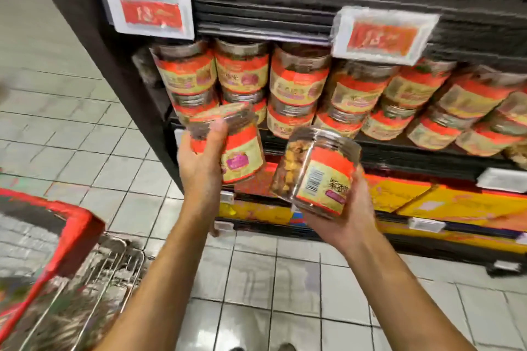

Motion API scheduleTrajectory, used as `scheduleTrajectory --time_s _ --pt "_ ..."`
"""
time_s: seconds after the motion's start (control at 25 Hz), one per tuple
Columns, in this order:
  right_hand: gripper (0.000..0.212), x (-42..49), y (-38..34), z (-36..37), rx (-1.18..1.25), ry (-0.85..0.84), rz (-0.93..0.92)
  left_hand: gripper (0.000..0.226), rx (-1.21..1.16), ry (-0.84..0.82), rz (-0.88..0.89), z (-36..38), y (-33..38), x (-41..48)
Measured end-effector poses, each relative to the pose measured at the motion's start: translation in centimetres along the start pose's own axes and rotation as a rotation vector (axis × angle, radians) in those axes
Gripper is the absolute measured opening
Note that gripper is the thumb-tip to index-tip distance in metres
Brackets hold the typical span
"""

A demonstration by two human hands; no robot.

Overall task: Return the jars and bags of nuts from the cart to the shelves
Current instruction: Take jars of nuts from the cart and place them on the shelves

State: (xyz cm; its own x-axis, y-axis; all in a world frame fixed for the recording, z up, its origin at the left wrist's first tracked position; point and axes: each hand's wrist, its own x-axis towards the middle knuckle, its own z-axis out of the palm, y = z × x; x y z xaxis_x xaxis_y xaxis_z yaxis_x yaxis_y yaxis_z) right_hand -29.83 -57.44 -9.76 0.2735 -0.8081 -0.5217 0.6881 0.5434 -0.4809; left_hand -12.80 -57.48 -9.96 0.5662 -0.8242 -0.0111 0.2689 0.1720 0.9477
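Fingers of the left hand [199, 159] wrap round a nut jar [239, 151] w/ red-and-yellow label, thumb across its front. It's held roughly upright, just in front of the left end of the shelf [399, 148]. Right hand [345, 216] cups a second jar [316, 174] from below, fingers curled round its lower part. This one leans left, clear lid toward the shelf, barcode facing the viewer, nuts visible thru the side. Both jars are out of the cart, near the shelf but not yet on it.

Far side: shelf packed w/ matching jars [299, 80], stacked two high. Two red price tags [149, 14] hang from the ledge above. Below: yellow-and-red boxes [456, 202]. Near left: red-rimmed wire cart [71, 225], contents too blurred to tell.

Step in hand, by my read: bringing a pair to the shelf. Next move prob. calls for finding a gap among the rows, then setting down one jar at a time, label out.
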Motion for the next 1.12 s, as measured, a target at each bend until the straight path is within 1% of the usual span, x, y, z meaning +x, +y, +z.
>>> scheduleTrajectory --time_s 0.04,0.08,0.12,0.24,0.28,0.36,0.48,0.52,0.6,0.72,0.8,0.84,0.88,0.96,1.0,1.04,1.08,1.12 --pt "0.056 1.3 0.3 -0.4 0.029 -0.003 -0.003 0.046 0.057 0.019 0.088 0.0 -1.3 1.0" --pt "0.059 2.4 0.6 -0.8 0.058 -0.005 -0.006 0.046 0.111 0.031 0.16 0.0 -2.4 1.7" --pt "0.058 3.0 0.9 -1.1 0.085 -0.005 -0.011 0.051 0.16 0.043 0.214 0.2 -3.3 2.1" --pt "0.04 4.0 1.7 -2.1 0.105 -0.026 -0.037 0.076 0.245 0.092 0.367 1.0 -5.4 3.1" --pt "0.035 4.1 2.0 -2.2 0.11 -0.043 -0.048 0.077 0.287 0.112 0.425 1.3 -6.0 3.3" --pt "0.034 4.4 2.4 -2.7 0.117 -0.077 -0.059 0.075 0.316 0.113 0.496 1.6 -6.7 3.6" --pt "0.035 4.4 2.7 -3.9 0.1 -0.089 -0.045 0.071 0.243 0.111 0.523 2.0 -6.6 4.1" --pt "0.034 4.2 2.8 -4.2 0.083 -0.093 -0.037 0.073 0.248 0.126 0.52 2.3 -6.5 4.3" --pt "0.04 4.1 2.7 -4.7 0.087 -0.082 -0.018 0.081 0.296 0.11 0.481 3.0 -6.4 4.8" --pt "0.042 3.9 2.7 -4.7 0.09 -0.078 0.001 0.088 0.417 -0.015 0.397 3.2 -6.7 5.2" --pt "0.041 3.9 2.7 -4.6 0.06 -0.078 0.013 0.094 0.511 -0.067 0.385 2.3 -6.9 5.3" --pt "0.041 3.8 2.7 -4.6 0.055 -0.074 0.021 0.094 0.552 -0.067 0.412 1.7 -6.9 4.8" --pt "0.043 3.7 2.8 -4.6 0.058 -0.077 0.028 0.09 0.591 -0.047 0.469 0.9 -7.0 4.1" --pt "0.045 3.7 2.8 -4.5 0.071 -0.086 0.028 0.07 0.731 0.008 0.664 -0.9 -7.3 2.1" --pt "0.044 3.8 2.7 -4.4 0.076 -0.092 0.022 0.06 0.832 -0.011 0.765 -1.8 -7.7 1.3" --pt "0.042 4.0 2.7 -4.2 0.083 -0.093 0.014 0.052 0.924 -0.072 0.849 -2.6 -8.3 0.7" --pt "0.04 4.2 2.7 -3.9 0.088 -0.096 0.006 0.048 0.992 -0.143 0.893 -3.0 -8.8 0.4" --pt "0.04 4.4 2.6 -3.6 0.089 -0.102 -0.01 0.046 1.034 -0.189 0.901 -3.2 -9.2 0.4"
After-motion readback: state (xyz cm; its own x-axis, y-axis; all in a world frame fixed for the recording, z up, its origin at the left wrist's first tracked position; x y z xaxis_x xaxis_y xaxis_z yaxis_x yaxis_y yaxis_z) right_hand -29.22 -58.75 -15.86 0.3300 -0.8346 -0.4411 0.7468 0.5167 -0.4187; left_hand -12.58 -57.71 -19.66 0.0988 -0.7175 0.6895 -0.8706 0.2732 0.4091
